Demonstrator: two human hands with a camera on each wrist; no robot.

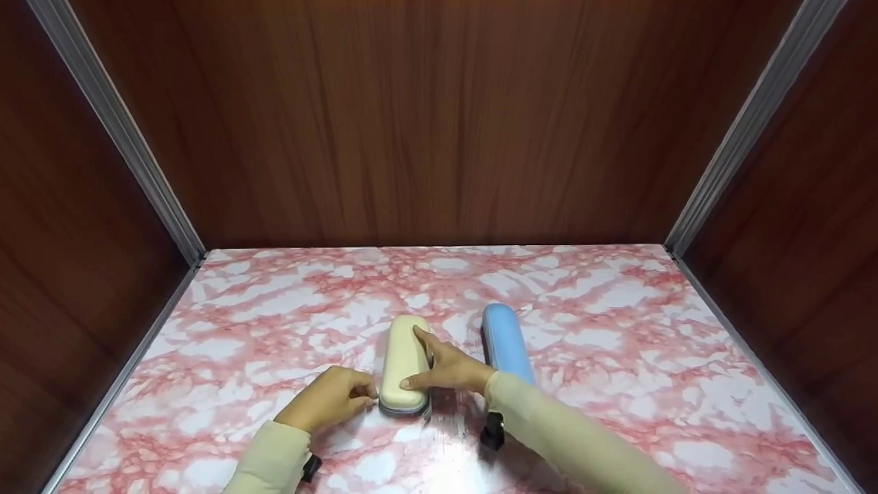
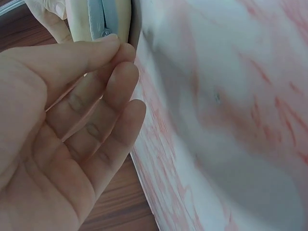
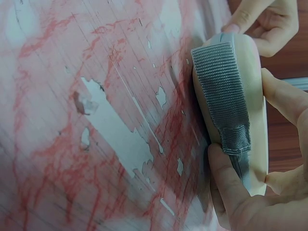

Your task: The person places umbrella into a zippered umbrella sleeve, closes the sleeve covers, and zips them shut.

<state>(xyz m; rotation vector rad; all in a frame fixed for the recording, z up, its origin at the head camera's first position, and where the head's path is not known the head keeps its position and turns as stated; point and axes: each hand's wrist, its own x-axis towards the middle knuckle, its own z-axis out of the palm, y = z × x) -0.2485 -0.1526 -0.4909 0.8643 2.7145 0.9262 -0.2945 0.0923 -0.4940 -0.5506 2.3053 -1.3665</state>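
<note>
A cream-yellow zippered case (image 1: pixel 400 363) lies lengthwise on the table, its grey zip running round the side. My right hand (image 1: pixel 449 367) grips it from the right, thumb and fingers spread over its top and side. A grey woven strap (image 3: pixel 219 91) shows on that side in the right wrist view. At the near left end of the case is my left hand (image 1: pixel 330 398). Thumb and index finger pinch together at the zipper pull (image 2: pixel 106 33), mostly hidden behind the fingertips; the other fingers curl loosely.
Just right of the yellow case lies a similar blue case (image 1: pixel 507 339), partly behind the right forearm. The table (image 1: pixel 274 322) has a red-and-white marbled cover, torn in places. Dark wood panels (image 1: pixel 439 123) with metal corner strips enclose the back and both sides.
</note>
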